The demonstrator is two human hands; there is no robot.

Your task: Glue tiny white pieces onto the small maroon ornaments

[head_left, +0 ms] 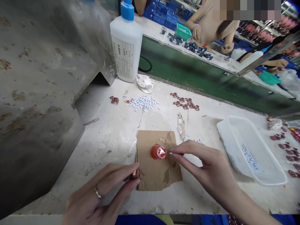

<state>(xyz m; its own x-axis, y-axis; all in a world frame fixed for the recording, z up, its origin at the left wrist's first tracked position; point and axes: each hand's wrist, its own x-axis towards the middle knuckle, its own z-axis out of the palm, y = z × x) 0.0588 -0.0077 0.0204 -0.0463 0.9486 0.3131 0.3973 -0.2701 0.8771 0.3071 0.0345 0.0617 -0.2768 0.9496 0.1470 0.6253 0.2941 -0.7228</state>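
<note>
My left hand (103, 190), with a ring on one finger, pinches a small brown figure (134, 175) over the lower left edge of a cardboard piece (152, 175). My right hand (206, 168) pinches a tiny white piece (171, 153) between thumb and forefinger, just right of a small red cup (155, 152) on the cardboard. The cup has a glossy, whitish top. Farther back lies a pile of small pale blue-white pieces (144, 103), with one brown figure (114, 100) to its left and a group of brown figures (185, 101) to its right.
A white glue bottle (126, 50) with a blue cap stands at the back, beside crumpled white material (144, 83). A stained metal housing (35, 93) fills the left. On the right are a white tray (225, 134) and more brown figures (292, 157). People sit at another table beyond.
</note>
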